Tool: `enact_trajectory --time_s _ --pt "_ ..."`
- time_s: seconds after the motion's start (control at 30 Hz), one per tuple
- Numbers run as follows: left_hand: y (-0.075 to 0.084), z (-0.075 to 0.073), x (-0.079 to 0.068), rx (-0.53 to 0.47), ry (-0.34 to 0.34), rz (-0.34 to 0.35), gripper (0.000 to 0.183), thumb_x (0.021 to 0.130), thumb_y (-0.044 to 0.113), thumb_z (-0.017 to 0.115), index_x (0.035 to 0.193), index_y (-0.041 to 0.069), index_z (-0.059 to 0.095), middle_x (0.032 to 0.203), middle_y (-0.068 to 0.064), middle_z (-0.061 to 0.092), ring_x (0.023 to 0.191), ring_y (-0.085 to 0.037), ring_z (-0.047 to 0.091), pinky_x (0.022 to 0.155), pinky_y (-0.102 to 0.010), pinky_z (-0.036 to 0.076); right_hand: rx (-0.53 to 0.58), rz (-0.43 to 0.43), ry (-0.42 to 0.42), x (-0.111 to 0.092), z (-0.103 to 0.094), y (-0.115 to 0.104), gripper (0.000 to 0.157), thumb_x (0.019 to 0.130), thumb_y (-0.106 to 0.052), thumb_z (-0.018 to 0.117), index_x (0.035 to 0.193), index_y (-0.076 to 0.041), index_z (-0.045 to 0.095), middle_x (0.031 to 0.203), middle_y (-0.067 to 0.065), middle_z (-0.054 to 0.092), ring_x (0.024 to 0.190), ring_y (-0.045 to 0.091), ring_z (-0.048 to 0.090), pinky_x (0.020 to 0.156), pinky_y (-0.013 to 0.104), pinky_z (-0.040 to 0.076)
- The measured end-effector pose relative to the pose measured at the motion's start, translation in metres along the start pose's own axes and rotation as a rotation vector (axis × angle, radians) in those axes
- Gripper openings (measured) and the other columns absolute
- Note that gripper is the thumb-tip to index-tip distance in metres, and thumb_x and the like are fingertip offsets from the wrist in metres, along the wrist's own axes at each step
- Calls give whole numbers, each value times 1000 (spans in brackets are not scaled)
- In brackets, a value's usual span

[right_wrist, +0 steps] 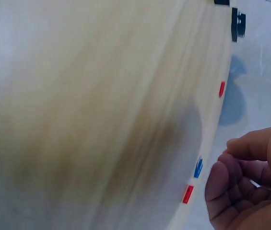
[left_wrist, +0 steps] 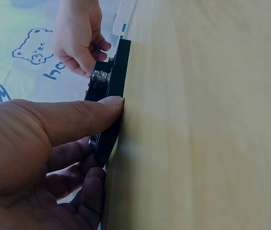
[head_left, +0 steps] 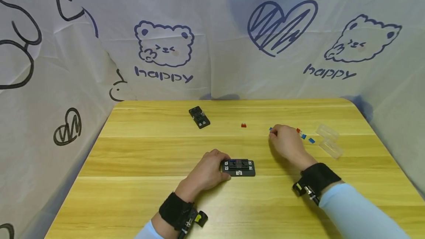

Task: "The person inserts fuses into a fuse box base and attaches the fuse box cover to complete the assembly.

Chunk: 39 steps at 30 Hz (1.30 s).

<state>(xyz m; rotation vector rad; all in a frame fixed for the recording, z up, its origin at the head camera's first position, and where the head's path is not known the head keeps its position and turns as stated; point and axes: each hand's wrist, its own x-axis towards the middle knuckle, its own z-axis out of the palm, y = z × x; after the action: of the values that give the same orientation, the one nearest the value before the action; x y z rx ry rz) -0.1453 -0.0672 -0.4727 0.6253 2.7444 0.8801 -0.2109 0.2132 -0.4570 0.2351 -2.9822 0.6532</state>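
Note:
My left hand (head_left: 209,169) grips the left end of a black fuse block (head_left: 244,173) on the table, thumb on the near edge and fingers behind. The left wrist view shows the block (left_wrist: 118,72) on edge, with metal terminal screws along its side. My right hand (head_left: 287,141) is farther back on the right, fingers bent, close to a small blue blade fuse (head_left: 270,129). In the right wrist view that blue fuse (right_wrist: 198,167) and a red fuse (right_wrist: 188,194) lie apart from the fingertips. Nothing shows between the right thumb and fingers.
A second black block (head_left: 199,117) lies at the back. A lone red fuse (head_left: 244,125) sits midway along the table. More red and blue fuses (head_left: 311,140) lie right of my right hand, beside a clear plastic box (head_left: 330,147). Cloth walls (head_left: 219,47) stand behind.

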Motion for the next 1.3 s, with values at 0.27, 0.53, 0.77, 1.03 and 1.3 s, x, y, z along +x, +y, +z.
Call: enact_trajectory --time_s 0.27,0.53,0.77,1.03,1.3 --pt "0 0 0 -3 -1 -3 52 74 27 81 121 13 62 116 -3 58 105 -22 51 93 -39 44 -4 61 -65 9 -4 6 34 95 -15 57 122 7 57 97 23 65 55 20 49 55 35 39" --pt "0 0 1 -13 -5 -7 52 74 27 81 121 13 62 116 -4 59 105 -23 51 94 -40 44 -43 116 -140 19 2 7 43 97 -18 53 131 8 51 122 30 58 103 43 56 86 55 48" --pt "-1 0 1 -6 -3 -1 53 74 27 81 122 14 62 117 -3 58 104 -22 51 93 -39 44 -69 107 -161 23 5 9 38 98 -18 52 127 7 55 120 29 59 109 44 54 89 57 47" --pt "-1 0 1 0 -8 -5 53 75 29 81 123 14 62 118 -3 58 106 -22 51 95 -39 44 -71 80 -132 23 6 9 32 96 -16 56 121 4 60 111 25 64 99 39 59 82 53 50" --pt "0 0 0 2 -13 -8 54 75 28 81 123 14 62 118 -3 58 105 -22 51 94 -39 44 -64 60 -89 20 8 7 22 95 -13 58 110 1 66 101 20 68 90 35 62 77 50 52"
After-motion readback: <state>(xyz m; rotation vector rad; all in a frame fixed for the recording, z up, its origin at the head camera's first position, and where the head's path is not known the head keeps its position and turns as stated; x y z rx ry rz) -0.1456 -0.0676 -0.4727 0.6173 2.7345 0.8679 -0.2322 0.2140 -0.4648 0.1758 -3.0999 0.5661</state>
